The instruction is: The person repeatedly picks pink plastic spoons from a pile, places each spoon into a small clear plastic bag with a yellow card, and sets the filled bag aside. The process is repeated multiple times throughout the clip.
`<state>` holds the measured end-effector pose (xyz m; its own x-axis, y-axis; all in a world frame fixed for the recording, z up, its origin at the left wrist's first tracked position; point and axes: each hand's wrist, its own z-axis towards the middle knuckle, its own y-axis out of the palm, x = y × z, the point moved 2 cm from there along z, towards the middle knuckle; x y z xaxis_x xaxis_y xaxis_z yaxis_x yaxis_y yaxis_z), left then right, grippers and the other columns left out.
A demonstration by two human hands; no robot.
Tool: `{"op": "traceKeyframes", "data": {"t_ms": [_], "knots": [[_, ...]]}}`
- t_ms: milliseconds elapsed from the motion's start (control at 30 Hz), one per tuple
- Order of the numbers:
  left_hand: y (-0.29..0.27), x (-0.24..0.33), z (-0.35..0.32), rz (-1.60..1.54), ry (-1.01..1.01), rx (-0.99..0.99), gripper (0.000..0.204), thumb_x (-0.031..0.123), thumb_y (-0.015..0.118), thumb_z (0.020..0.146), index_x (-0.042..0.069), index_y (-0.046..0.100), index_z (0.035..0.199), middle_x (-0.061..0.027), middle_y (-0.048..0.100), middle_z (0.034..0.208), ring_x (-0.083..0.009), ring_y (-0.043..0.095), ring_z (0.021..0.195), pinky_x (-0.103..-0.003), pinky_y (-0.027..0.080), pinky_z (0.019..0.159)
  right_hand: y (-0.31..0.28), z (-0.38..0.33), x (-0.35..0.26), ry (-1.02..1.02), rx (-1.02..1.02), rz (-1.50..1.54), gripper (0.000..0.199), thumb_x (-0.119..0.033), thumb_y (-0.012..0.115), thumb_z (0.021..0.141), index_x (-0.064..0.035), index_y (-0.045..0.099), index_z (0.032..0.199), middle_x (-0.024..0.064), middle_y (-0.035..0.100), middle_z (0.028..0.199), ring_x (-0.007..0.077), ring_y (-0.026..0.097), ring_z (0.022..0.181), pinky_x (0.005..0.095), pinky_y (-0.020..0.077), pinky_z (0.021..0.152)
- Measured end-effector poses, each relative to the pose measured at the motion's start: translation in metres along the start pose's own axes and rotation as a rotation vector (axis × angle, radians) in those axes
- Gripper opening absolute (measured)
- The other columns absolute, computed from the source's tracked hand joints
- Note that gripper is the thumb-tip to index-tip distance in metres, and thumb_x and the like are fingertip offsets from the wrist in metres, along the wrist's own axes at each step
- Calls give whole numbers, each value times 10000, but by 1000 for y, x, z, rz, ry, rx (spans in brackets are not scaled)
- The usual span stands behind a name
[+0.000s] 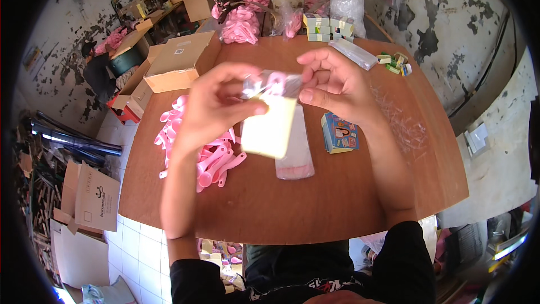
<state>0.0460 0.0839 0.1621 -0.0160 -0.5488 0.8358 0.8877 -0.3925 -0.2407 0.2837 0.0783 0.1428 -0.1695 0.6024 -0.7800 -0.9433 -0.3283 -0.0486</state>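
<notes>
My left hand (pixel 216 104) pinches a clear plastic bag (pixel 256 81), thumb in front. In the bag are a bright pale-yellow card (pixel 265 129) and a pink spoon (pixel 276 81), partly seen near the top. My right hand (pixel 337 87) is by the bag's upper right corner, its thumb and fingers apart; whether it touches the film is unclear. Below the raised bag lies a stack of flat clear bags (pixel 293 160). A pile of pink spoons (pixel 211 160) spreads to the left, partly behind my left forearm. To the right is a stack of blue printed cards (pixel 340 133).
Across the brown table (pixel 242 214) stand a cardboard box (pixel 183 59), bags of pink spoons (pixel 242 25), small stacked boxes (pixel 329 27), a clear plastic packet (pixel 353 53) and green-yellow rolls (pixel 395 63). Plastic scraps (pixel 402 124) lie right. Two other people are at far left.
</notes>
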Motion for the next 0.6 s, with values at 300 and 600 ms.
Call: {"op": "traceKeyframes", "data": {"t_ms": [300,600], "knots": [[-37,41,-232,356,-665,-825,291,53,760,822,39,674,1100,-122,711,1014,-259,712,892,-337,562,770,-17,2,10,148,-126,-380,272,-175,718,905,-10,642,1107,15,643,855,54,594,717,201,469,599],[13,-29,-328,259,-1010,-982,337,199,663,928,24,629,1213,-146,679,1182,-263,679,1045,-328,529,901,8,-26,87,295,-763,-898,161,-151,769,730,-19,682,758,101,691,744,235,649,664,372,495,598]]}}
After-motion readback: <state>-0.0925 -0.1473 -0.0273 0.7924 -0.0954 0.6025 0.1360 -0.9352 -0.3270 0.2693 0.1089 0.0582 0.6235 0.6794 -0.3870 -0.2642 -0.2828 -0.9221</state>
